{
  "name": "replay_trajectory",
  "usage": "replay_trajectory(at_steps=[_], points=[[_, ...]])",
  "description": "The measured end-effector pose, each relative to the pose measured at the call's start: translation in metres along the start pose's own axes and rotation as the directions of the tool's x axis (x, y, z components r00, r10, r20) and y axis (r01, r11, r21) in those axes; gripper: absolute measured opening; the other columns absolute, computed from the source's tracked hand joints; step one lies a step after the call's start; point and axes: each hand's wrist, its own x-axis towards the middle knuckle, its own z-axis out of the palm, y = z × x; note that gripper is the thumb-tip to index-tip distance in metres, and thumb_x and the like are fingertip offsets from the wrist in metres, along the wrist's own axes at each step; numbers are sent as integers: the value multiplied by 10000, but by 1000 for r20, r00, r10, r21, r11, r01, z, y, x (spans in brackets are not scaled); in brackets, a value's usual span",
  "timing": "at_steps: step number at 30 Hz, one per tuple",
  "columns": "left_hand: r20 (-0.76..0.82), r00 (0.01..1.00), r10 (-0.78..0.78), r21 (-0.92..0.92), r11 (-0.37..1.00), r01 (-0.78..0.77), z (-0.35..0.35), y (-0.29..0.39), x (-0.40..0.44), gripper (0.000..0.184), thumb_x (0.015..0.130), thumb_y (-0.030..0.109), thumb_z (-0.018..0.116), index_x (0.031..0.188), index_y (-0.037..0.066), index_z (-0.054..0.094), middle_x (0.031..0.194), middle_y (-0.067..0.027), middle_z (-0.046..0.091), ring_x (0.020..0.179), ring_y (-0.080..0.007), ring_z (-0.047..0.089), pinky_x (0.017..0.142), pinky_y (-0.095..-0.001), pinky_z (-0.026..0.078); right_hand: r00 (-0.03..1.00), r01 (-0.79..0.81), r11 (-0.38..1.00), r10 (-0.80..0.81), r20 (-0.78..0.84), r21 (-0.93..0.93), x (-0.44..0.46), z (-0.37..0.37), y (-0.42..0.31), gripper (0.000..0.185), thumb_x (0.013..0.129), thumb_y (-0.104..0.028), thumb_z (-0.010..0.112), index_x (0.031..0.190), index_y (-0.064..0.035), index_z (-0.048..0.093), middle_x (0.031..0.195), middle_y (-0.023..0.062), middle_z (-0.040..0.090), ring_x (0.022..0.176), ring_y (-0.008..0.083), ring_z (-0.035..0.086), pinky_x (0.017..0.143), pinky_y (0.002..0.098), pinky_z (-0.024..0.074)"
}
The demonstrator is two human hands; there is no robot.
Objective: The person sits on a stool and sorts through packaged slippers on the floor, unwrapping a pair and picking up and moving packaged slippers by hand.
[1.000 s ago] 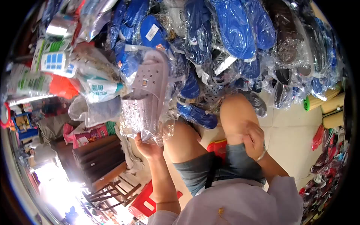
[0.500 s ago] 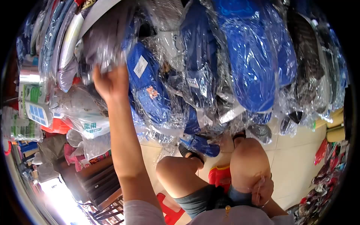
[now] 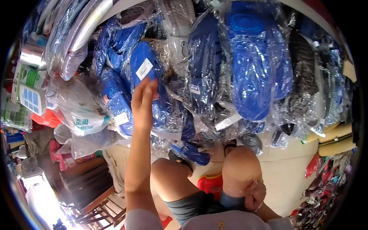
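My left hand [image 3: 144, 101] is at the front of a hanging heap of plastic-wrapped slippers. Its fingers reach up, stretched out, over a blue slipper [image 3: 141, 53] with a white label [image 3: 144, 69]; whether they press on the wrapper I cannot tell. Left of the hand lies another wrapped blue slipper [image 3: 115, 92] with a white tag. Higher up is a greyish-brown slipper [image 3: 136, 13] in clear wrap. My right hand [image 3: 255, 194] rests by my knee with its fingers curled in. A thin clear strand shows near them, but what they hold is not plain.
Larger blue slippers [image 3: 251, 73] and dark slippers [image 3: 304, 76] in clear wrap fill the right of the heap. A white plastic bag [image 3: 86, 115] hangs at left. A red stool [image 3: 211, 184] is between my legs, and many small packets [image 3: 326, 191] lie at lower right.
My left hand has moved right and down, away from the greyish-brown slipper, which now sits higher up. More blue slippers show at the left. My right hand keeps its place by the knee.
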Motion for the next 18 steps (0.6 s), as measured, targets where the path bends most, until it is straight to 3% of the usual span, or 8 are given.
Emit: replay_trajectory(at_steps=[2, 5, 8, 12, 14, 15, 17, 18], points=[[27, 998, 55, 19, 998, -55, -3, -6, -53, 401, 890, 197, 515, 1206, -34, 423, 1076, -142, 561, 1030, -227, 526, 951, -364, 380, 999, 33, 999, -32, -31, 24, 7, 3, -2, 83, 611, 37, 485, 610, -46, 481, 588, 95, 516, 483, 267, 498, 488, 357, 416], [263, 962, -79, -109, 988, 111, 16, -2, -134, 448, 861, 223, 570, 1208, -22, 428, 1106, -126, 548, 1052, -222, 506, 945, -367, 370, 998, -7, 1000, 9, 70, -17, 31, 1, -17, 54, 652, 2, 541, 635, -30, 499, 595, 127, 529, 480, 313, 506, 479, 370, 415], [501, 863, -71, -217, 955, 204, 51, 13, -186, 512, 838, 272, 605, 1233, 7, 415, 1162, -129, 528, 1117, -228, 471, 957, -376, 347, 934, -106, 964, 181, 309, -244, 71, 8, -41, 116, 716, -104, 602, 648, -46, 527, 628, 127, 566, 504, 319, 539, 489, 407, 434], [529, 848, 32, -311, 937, 158, 64, 21, -207, 423, 834, 192, 612, 1191, 13, 473, 1158, -105, 533, 1080, -193, 495, 920, -333, 383, 940, 218, 938, -128, 317, -269, 109, 45, -60, 110, 756, -167, 597, 710, -68, 585, 642, 118, 589, 532, 288, 575, 512, 424, 452], [552, 833, 40, -173, 983, 68, 55, 10, -204, 316, 874, 199, 558, 1124, 9, 529, 1126, -110, 551, 1027, -168, 514, 884, -307, 406, 698, 227, 848, 202, 687, -479, 114, 63, -59, 187, 770, -206, 602, 889, -62, 605, 725, 143, 600, 637, 334, 586, 540, 378, 458], [470, 882, -43, -231, 958, 170, 51, 9, -200, 254, 911, 202, 496, 1052, 4, 568, 1043, -104, 590, 952, -146, 538, 842, -282, 422, 694, 248, 841, 193, 694, -482, 118, 68, -62, 187, 770, -206, 602, 889, -62, 605, 725, 143, 600, 637, 334, 586, 540, 378, 458], [321, 943, -87, -304, 934, 189, 34, -5, -190, 255, 922, 213, 474, 1021, 1, 574, 943, -89, 623, 891, -137, 556, 811, -273, 433, 723, 1, 983, 125, 680, -182, 129, 81, -67, 272, 798, -229, 605, 1027, -86, 568, 714, 106, 610, 619, 261, 604, 554, 330, 467], [241, 968, -73, -268, 953, 139, 24, -12, -182, 237, 921, 197, 474, 1007, 3, 580, 917, -87, 629, 876, -135, 559, 803, -276, 438, 699, -115, 990, 141, 701, -84, 135, 82, -58, 342, 824, -228, 602, 1125, -87, 523, 713, 51, 603, 627, 145, 589, 582, 276, 462]])
